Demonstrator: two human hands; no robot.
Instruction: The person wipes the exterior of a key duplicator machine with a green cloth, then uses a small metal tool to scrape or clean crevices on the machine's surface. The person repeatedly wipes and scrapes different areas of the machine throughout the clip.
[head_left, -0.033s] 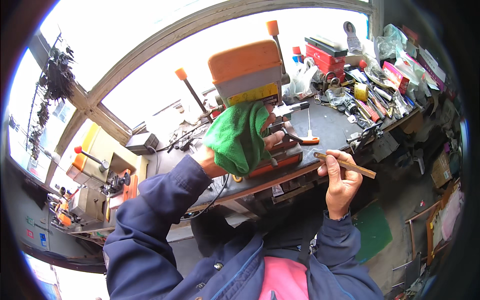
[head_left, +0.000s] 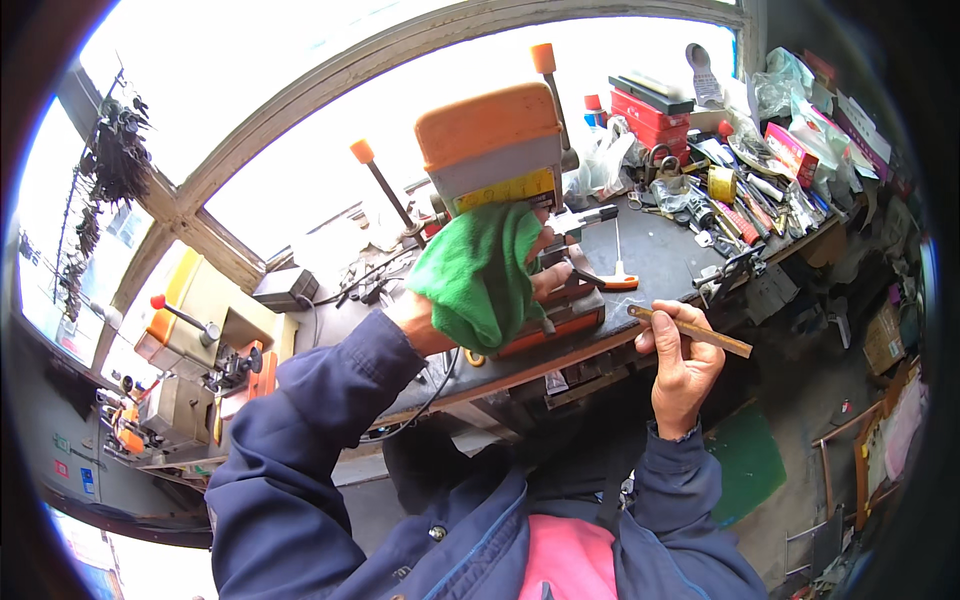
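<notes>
A green cloth (head_left: 475,275) is bunched over my left hand (head_left: 548,280), hiding most of it. Bare fingertips show past the cloth's right edge, bent against the front of an orange-topped key-cutting machine (head_left: 490,130), by its clamp. What those fingers touch behind the cloth I cannot make out. Out to the right, in front of the bench edge, my right hand (head_left: 682,365) pinches a flat brown stick (head_left: 715,338) with a hole at one end. The stick is tilted, its far end pointing right. It touches nothing but my hand.
An orange-handled T-shaped tool (head_left: 620,281) lies on the bench (head_left: 660,245) right of the machine. Loose tools (head_left: 740,215), bags and red boxes (head_left: 650,120) crowd the right end. Another machine (head_left: 180,330) stands left. A black cable (head_left: 425,405) hangs over the front edge.
</notes>
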